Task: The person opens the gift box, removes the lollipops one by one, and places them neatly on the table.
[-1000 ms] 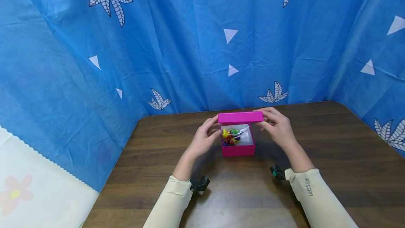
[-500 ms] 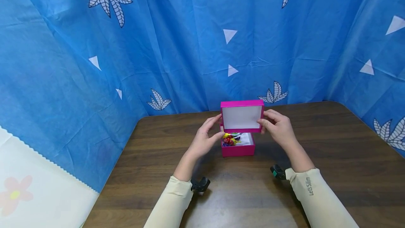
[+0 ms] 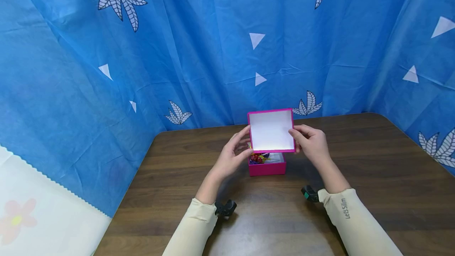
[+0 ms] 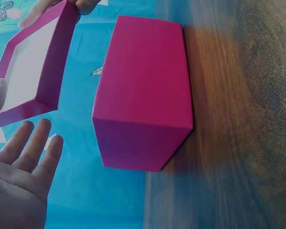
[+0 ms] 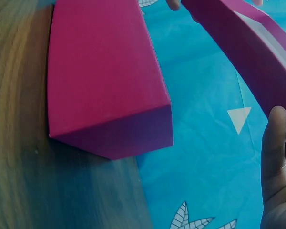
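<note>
A square pink box lid (image 3: 271, 130) is tilted up, its white inside facing me. My right hand (image 3: 313, 142) grips its right side, thumb over the inner face and fingers behind. My left hand (image 3: 231, 154) holds the lid's left side between thumb and index finger; the other fingers (image 4: 32, 145) extend apart from it in the left wrist view. Below the lid stands the matching pink box (image 3: 267, 169), upright on the table. Wrapped lollipops (image 3: 258, 158) lie in its left part, partly covered by the lid and seen over the front wall.
The brown wood-grain table (image 3: 270, 216) runs back to a blue curtain (image 3: 213, 50) with leaf and triangle prints. A pale flowered cloth (image 3: 46, 208) hangs at the left. Black cameras (image 3: 225, 208) are strapped to both wrists.
The lid has turned from nearly edge-on, with its pink side showing, to having its white inside toward me. Its lower edge now hides more of the box. The box has stayed put.
</note>
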Demonstrator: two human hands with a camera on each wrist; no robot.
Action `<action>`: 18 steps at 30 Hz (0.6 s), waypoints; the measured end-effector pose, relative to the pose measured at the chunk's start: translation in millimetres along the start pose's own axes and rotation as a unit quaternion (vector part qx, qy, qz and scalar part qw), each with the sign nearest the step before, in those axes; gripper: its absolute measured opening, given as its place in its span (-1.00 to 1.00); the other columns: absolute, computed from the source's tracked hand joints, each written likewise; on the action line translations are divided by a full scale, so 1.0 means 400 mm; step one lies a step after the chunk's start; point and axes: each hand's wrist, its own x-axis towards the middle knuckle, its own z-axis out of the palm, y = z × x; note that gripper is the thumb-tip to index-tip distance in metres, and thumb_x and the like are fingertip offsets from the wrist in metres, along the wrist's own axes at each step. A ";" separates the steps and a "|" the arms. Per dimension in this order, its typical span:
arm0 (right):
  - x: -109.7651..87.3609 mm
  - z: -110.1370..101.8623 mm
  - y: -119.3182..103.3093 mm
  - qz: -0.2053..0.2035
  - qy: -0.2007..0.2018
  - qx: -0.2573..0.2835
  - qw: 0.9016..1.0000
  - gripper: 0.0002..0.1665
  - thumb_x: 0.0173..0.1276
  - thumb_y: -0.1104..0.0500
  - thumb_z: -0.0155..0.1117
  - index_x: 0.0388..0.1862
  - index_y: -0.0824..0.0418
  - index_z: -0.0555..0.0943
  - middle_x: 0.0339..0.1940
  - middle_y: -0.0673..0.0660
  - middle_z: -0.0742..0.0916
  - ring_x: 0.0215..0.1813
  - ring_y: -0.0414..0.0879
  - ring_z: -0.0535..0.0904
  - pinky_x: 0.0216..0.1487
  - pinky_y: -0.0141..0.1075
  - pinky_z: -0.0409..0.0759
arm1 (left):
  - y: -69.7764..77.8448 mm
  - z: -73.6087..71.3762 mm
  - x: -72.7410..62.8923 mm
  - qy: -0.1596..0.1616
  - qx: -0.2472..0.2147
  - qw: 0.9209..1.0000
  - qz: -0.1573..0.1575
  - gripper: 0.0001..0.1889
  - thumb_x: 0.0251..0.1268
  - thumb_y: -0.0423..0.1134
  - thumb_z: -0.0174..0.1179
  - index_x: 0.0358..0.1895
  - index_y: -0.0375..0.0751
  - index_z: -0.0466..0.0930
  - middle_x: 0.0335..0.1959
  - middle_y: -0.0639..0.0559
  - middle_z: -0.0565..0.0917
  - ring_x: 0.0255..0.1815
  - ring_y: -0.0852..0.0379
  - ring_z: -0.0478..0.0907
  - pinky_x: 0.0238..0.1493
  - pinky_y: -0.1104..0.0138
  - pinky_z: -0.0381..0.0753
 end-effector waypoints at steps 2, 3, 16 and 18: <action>-0.001 0.004 -0.001 0.017 -0.003 0.013 1.000 -0.57 0.41 0.01 0.33 -0.01 0.36 0.71 -0.68 -0.03 0.58 -0.71 -0.12 0.51 -0.64 -0.34 0.54 | 0.001 0.001 0.000 0.002 -0.008 1.000 0.001 -0.33 0.46 -0.25 0.18 0.54 0.27 0.19 0.48 0.00 0.37 0.38 -0.03 0.49 0.35 0.06 0.53; -0.002 0.007 0.000 0.029 -0.005 0.017 0.999 -0.54 0.42 -0.03 0.32 0.00 0.36 0.70 -0.68 -0.03 0.59 -0.71 -0.11 0.52 -0.63 -0.34 0.55 | 0.001 0.001 0.000 0.003 -0.014 1.000 -0.001 -0.34 0.46 -0.25 0.18 0.54 0.24 0.20 0.48 -0.02 0.39 0.37 -0.04 0.51 0.35 0.07 0.54; 0.000 0.024 0.001 0.110 -0.045 0.037 0.992 -0.38 0.43 -0.20 0.24 0.02 0.36 0.68 -0.71 -0.03 0.56 -0.68 -0.09 0.53 -0.50 -0.28 0.68 | 0.000 -0.006 -0.001 0.029 -0.040 0.998 -0.031 -0.38 0.39 -0.25 0.25 0.48 0.19 0.34 0.32 -0.12 0.53 0.08 -0.05 0.67 0.12 0.25 0.70; 0.000 0.025 0.000 0.113 -0.053 0.034 0.992 -0.38 0.43 -0.19 0.24 0.01 0.37 0.68 -0.70 -0.02 0.56 -0.67 -0.10 0.54 -0.48 -0.28 0.69 | -0.001 -0.008 -0.001 0.034 -0.037 0.998 -0.039 -0.38 0.37 -0.25 0.27 0.47 0.21 0.36 0.30 -0.11 0.55 0.05 -0.03 0.68 0.09 0.25 0.71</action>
